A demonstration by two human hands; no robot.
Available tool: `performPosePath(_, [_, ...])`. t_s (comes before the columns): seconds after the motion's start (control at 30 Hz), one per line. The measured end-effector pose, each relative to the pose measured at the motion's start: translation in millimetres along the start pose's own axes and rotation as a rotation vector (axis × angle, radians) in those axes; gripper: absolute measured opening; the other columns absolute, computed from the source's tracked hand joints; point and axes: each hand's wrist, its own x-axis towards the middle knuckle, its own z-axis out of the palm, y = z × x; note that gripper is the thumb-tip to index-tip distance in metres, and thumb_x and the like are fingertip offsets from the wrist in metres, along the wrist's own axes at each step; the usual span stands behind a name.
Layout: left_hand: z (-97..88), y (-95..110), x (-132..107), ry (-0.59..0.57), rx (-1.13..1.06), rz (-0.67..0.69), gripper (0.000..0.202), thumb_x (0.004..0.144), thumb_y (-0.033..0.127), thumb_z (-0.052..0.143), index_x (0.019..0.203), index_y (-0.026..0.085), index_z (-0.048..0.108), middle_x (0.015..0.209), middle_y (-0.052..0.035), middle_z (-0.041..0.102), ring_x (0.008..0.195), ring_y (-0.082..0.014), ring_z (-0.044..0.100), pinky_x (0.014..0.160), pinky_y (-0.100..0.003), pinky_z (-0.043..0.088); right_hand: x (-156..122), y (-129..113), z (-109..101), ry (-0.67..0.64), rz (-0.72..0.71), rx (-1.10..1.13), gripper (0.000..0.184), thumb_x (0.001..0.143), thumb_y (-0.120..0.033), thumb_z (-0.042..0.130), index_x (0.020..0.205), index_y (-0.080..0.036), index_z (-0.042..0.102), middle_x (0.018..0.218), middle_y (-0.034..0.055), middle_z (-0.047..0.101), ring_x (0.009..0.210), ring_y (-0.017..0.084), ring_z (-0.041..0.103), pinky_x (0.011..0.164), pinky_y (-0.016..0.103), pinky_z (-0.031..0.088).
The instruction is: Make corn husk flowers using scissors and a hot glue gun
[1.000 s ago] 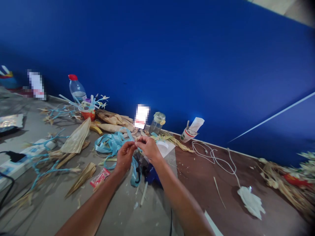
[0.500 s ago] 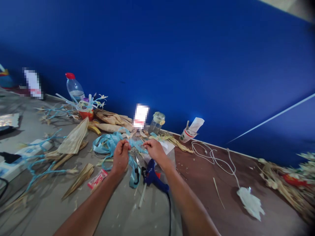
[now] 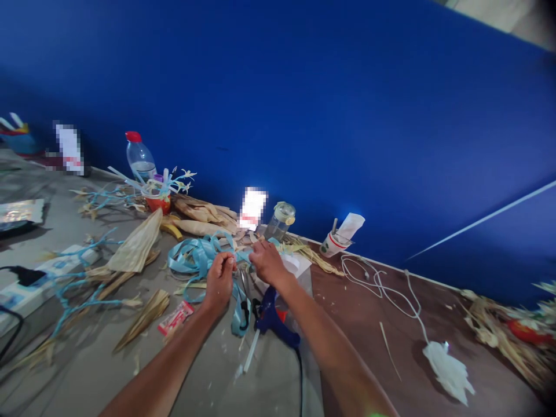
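Observation:
My left hand (image 3: 220, 282) is closed in a pinch beside a loose heap of light blue ribbon (image 3: 190, 256). Thumb and fingers of my right hand (image 3: 270, 264) are also pressed together, a short way to the right and a little higher. Whatever either hand pinches is too small or hidden to make out. Below and between them lie scissors (image 3: 244, 282), their blades pointing away, with a strip of ribbon by the handles. A dark blue glue gun (image 3: 278, 327) rests under my right wrist, a whitish glue stick (image 3: 251, 350) next to it.
Dried corn husks (image 3: 139, 246) and blue-wrapped branches (image 3: 73, 295) spread over the left side, near a white power strip (image 3: 47, 284). A bottle (image 3: 139, 159), a jar (image 3: 281, 220) and a paper cup (image 3: 332, 243) stand along the blue wall (image 3: 304, 104). A white cable (image 3: 391, 289) loops at right.
The right hand has moved a little left and turned its back more towards me; its fingers are nearer the left hand. The whole view has shifted slightly. Tabletop things stay put.

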Motion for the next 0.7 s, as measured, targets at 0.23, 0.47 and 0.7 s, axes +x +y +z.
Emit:
performPosePath(0.23, [2.5,-9.1,1.4,0.047,-0.107,-0.068,0.018,0.081,0.038,0.055,0.079,0.020,0.055,0.064,0.0029,0.050,0.061,-0.0135,0.048,0.062,-0.027,0.040,-9.4,17.1,-33.6,0.116,0.105,0.116,0.019,0.088,-0.021,0.049,0.089,-0.020,0.068,0.096,0.0086,0.065,0.095,0.023,0.053,0.084,0.036,0.033])
performPosePath(0.47, [3.9,-5.3,-0.4,0.049,-0.117,-0.057,0.017,0.081,0.037,0.055,0.078,0.020,0.055,0.061,0.0038,0.050,0.058,-0.0124,0.047,0.060,-0.026,0.040,-29.4,62.8,-34.8,0.362,0.401,0.746,0.028,0.077,-0.023,0.056,0.103,-0.018,0.065,0.080,0.0023,0.067,0.075,0.017,0.060,0.074,0.029,0.043])
performPosePath(0.7, [4.4,-12.1,0.0,0.031,-0.110,-0.054,0.015,0.080,0.035,0.055,0.079,0.020,0.056,0.060,0.0037,0.050,0.058,-0.0124,0.047,0.060,-0.026,0.039,-61.0,107.0,-22.2,0.530,0.777,1.319,0.037,0.062,-0.035,0.064,0.093,-0.014,0.067,0.065,0.0008,0.064,0.054,0.012,0.053,0.057,0.025,0.042])
